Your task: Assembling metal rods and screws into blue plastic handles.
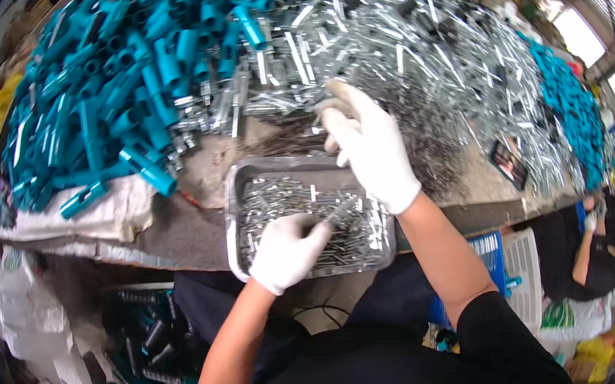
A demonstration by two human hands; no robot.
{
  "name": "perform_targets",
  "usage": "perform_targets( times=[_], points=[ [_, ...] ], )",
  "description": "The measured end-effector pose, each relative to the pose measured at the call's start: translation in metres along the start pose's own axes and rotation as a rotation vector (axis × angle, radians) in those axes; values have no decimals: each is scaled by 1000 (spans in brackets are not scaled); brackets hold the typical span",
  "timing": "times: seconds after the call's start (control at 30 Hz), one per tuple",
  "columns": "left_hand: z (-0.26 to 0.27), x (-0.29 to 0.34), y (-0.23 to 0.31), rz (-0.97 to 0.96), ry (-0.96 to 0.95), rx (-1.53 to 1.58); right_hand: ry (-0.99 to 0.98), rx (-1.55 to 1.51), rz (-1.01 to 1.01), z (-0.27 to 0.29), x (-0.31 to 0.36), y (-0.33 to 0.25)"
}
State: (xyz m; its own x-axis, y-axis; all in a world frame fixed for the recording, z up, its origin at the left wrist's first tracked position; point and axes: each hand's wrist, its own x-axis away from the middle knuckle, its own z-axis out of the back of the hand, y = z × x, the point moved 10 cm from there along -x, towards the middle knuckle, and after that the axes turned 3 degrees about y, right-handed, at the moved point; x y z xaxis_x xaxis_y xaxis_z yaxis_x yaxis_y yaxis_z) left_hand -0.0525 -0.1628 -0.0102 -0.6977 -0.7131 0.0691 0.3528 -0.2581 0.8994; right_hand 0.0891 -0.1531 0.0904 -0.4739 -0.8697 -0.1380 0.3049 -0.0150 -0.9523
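My left hand (285,255), in a white glove, is closed with thumb and fingers together over the near part of a grey tray (233,229). Small metal pieces (277,200), some like pins or screws, fill the tray. What the left fingers hold among them is too small to name. My right hand (378,153), also white-gloved, is above the tray's far right corner. Its fingers curl inward beside a pile of dark thin metal pieces (415,123); whatever they grip is hidden.
Teal tubular parts (129,75) are heaped at the left. Shiny metal strips (398,56) cover the back and right of the table. A phone (508,164) lies near the right edge. A white cloth (119,205) sits front left. Another person (585,264) is at far right.
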Motion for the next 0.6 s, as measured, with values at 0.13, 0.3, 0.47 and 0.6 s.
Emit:
perform_targets(
  times=[0.13,0.3,0.47,0.6],
  points=[
    [1,2,-7,72,-27,12,-221,621,554,-108,-31,-4],
    [3,8,-7,169,-74,115,-445,928,483,-177,-67,3],
    [-7,0,-7,82,-61,136,-550,797,289,-220,-47,-27],
    [-22,13,4,-470,-55,-199,-574,728,332,-275,-25,-7]
  ],
)
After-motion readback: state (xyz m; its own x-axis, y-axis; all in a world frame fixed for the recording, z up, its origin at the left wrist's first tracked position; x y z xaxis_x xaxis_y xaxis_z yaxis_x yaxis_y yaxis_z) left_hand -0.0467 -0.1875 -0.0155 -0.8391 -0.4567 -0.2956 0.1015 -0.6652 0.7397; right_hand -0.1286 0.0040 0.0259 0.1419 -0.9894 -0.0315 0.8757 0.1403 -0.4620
